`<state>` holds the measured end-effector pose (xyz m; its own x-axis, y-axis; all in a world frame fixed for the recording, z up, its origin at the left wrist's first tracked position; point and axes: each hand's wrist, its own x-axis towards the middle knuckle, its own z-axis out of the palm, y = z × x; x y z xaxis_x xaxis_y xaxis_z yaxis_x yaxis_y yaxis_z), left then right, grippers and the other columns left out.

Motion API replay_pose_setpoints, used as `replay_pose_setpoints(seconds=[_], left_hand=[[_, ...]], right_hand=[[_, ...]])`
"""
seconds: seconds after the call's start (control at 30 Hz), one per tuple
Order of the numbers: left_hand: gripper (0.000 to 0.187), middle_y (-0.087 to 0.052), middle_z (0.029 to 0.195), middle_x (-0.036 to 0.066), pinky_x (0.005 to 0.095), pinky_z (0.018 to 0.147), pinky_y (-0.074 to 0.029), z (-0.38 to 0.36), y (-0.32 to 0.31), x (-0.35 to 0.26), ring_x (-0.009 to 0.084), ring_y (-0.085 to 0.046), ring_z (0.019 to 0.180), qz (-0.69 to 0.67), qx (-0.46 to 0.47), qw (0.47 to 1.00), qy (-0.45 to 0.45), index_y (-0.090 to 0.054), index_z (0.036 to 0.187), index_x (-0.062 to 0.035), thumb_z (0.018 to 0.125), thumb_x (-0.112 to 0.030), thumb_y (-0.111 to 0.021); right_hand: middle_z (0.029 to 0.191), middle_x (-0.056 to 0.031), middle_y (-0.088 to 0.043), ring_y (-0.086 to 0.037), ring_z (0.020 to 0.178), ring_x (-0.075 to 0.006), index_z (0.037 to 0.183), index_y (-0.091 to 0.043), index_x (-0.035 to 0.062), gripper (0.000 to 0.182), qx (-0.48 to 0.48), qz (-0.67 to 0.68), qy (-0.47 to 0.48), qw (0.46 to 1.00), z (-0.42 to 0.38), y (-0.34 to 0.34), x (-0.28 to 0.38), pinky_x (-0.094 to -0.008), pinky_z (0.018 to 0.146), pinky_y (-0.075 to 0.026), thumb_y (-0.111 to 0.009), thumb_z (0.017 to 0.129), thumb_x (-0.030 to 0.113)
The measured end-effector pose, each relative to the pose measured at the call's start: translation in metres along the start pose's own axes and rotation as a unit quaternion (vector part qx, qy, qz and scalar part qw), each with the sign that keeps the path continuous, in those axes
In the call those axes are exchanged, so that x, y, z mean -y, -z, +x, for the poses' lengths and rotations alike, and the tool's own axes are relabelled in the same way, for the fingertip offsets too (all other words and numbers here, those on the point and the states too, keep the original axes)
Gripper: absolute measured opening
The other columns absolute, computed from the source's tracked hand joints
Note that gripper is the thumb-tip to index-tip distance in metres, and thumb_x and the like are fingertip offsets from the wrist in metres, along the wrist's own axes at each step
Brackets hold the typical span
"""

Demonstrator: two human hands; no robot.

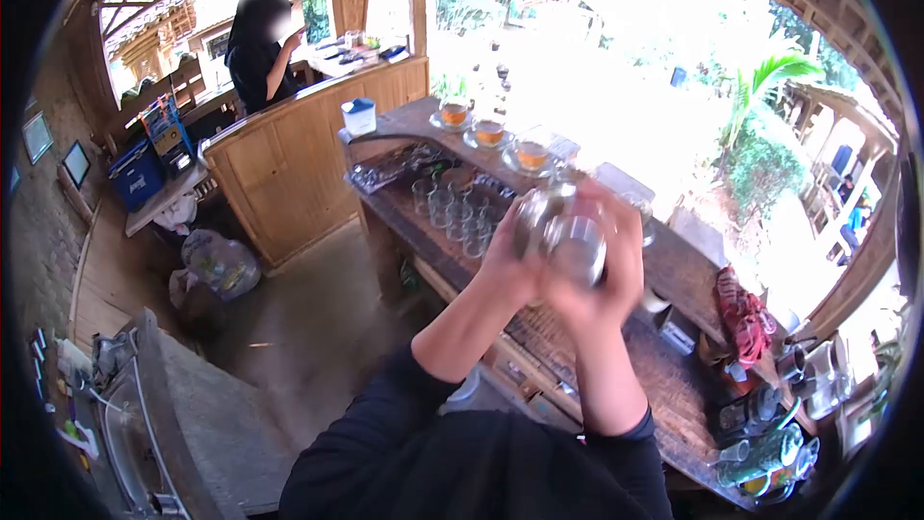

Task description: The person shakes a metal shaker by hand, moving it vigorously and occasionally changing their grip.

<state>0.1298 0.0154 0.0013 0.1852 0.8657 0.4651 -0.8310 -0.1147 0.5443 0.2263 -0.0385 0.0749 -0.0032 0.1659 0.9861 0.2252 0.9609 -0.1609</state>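
Both my hands are wrapped round a shiny metal shaker (577,243), raised over the wooden counter. My left hand (510,260) closes on its left side. On the right side my right hand (616,265) grips it, fingers curled over the top. The hands and the shaker are smeared by motion, and part of the shaker is hidden behind the fingers. Just beyond, glass cups of amber drink (489,132) stand on saucers in a row on the raised ledge. Several clear drinking glasses (452,212) are grouped on the lower counter, left of my hands.
A white-and-blue tub (359,117) stands at the ledge's left end. To the right lie a red cloth (741,318) and a green glass jar (760,457). Another person (262,58) stands behind a wooden partition (308,159). A filled plastic bag (221,263) sits on the floor.
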Motion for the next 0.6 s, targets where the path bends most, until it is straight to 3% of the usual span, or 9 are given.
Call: replay_pose_setpoints(seconds=[0.03,0.1,0.13,0.17,0.3,0.37,0.43,0.5,0.6], left_hand=[[0.050,-0.059,0.116,0.013,0.0405,0.091,-0.050,-0.006,-0.010,-0.013,0.0265,-0.060,0.105,-0.346,0.046,0.927,0.136,-0.050,0.126,-0.0053,0.096,-0.044,-0.040],[0.082,-0.049,0.127,0.019,0.0444,0.089,-0.052,-0.023,-0.052,-0.028,0.0317,-0.058,0.109,-0.289,0.189,0.930,0.124,-0.034,0.139,-0.0041,0.084,-0.062,-0.053],[0.088,-0.045,0.131,0.020,0.0463,0.090,-0.051,-0.024,-0.054,-0.022,0.0334,-0.056,0.111,-0.260,0.252,0.931,0.047,-0.032,0.140,-0.0035,0.081,-0.065,-0.055],[0.093,-0.041,0.134,0.021,0.0482,0.091,-0.051,-0.026,-0.056,-0.017,0.0350,-0.055,0.113,-0.226,0.312,0.922,-0.030,-0.030,0.141,-0.0029,0.079,-0.067,-0.057],[0.070,-0.049,0.127,0.017,0.0449,0.089,-0.052,-0.018,-0.014,0.002,0.0295,-0.053,0.114,-0.306,0.019,0.946,0.102,-0.038,0.134,-0.0037,0.089,-0.057,-0.047],[0.047,-0.059,0.112,0.014,0.0432,0.089,-0.051,-0.002,0.020,0.055,0.0261,-0.060,0.100,0.043,-0.063,0.980,-0.184,-0.054,0.114,-0.0059,0.095,-0.046,-0.040],[0.049,-0.057,0.115,0.015,0.0422,0.087,-0.052,-0.015,0.017,0.037,0.0258,-0.059,0.102,-0.080,-0.053,0.992,-0.087,-0.052,0.118,-0.0045,0.095,-0.046,-0.040],[0.055,-0.054,0.121,0.017,0.0401,0.084,-0.053,-0.027,0.001,0.001,0.0251,-0.058,0.106,-0.312,-0.032,0.942,0.121,-0.047,0.125,-0.0017,0.094,-0.046,-0.041],[0.083,-0.041,0.133,0.020,0.0455,0.084,-0.055,-0.034,-0.034,-0.024,0.0320,-0.053,0.114,-0.237,0.232,0.943,0.004,-0.030,0.139,0.0013,0.087,-0.060,-0.050]], right_hand=[[0.105,-0.0183,-0.061,-0.060,0.099,-0.0363,0.097,-0.064,0.0038,0.038,0.046,0.005,0.115,0.992,0.008,0.015,0.019,-0.0457,0.081,-0.049,-0.072,0.064,0.022],[0.131,-0.0186,-0.045,-0.048,0.120,-0.0337,0.120,-0.057,-0.0006,0.053,0.284,0.082,-0.067,0.953,0.012,0.065,0.081,-0.0469,0.098,-0.040,-0.069,0.081,0.032],[0.099,0.0050,-0.065,-0.065,0.096,-0.0125,0.098,-0.061,0.0158,0.021,0.065,0.118,0.338,0.931,0.003,0.043,0.056,-0.0416,0.089,-0.045,-0.068,0.079,0.022],[0.099,0.0050,-0.065,-0.065,0.096,-0.0125,0.098,-0.061,0.0158,0.021,0.068,0.119,0.340,0.930,0.001,0.041,0.047,-0.0416,0.089,-0.045,-0.068,0.079,0.022],[0.102,-0.0078,-0.063,-0.063,0.093,-0.0259,0.103,-0.061,0.0088,0.039,0.086,0.034,0.146,0.985,-0.007,0.023,0.007,-0.0407,0.083,-0.049,-0.074,0.067,0.018],[0.109,-0.0166,-0.062,-0.060,0.097,-0.0375,0.103,-0.063,0.0018,0.050,0.105,0.053,0.061,0.991,-0.018,0.013,-0.008,-0.0450,0.085,-0.047,-0.077,0.057,0.016],[0.108,-0.0178,-0.062,-0.061,0.099,-0.0366,0.099,-0.064,0.0012,0.046,0.047,0.073,-0.185,0.979,-0.013,0.008,-0.001,-0.0440,0.086,-0.048,-0.075,0.057,0.015],[0.101,-0.0060,-0.065,-0.065,0.093,-0.0210,0.096,-0.066,0.0110,0.024,0.129,0.071,0.116,0.982,0.005,0.028,0.021,-0.0407,0.079,-0.050,-0.070,0.073,0.016],[0.098,-0.0011,-0.066,-0.065,0.096,-0.0201,0.093,-0.065,0.0160,0.020,0.092,0.124,0.265,0.952,-0.003,0.022,0.034,-0.0395,0.083,-0.049,-0.070,0.074,0.016]])
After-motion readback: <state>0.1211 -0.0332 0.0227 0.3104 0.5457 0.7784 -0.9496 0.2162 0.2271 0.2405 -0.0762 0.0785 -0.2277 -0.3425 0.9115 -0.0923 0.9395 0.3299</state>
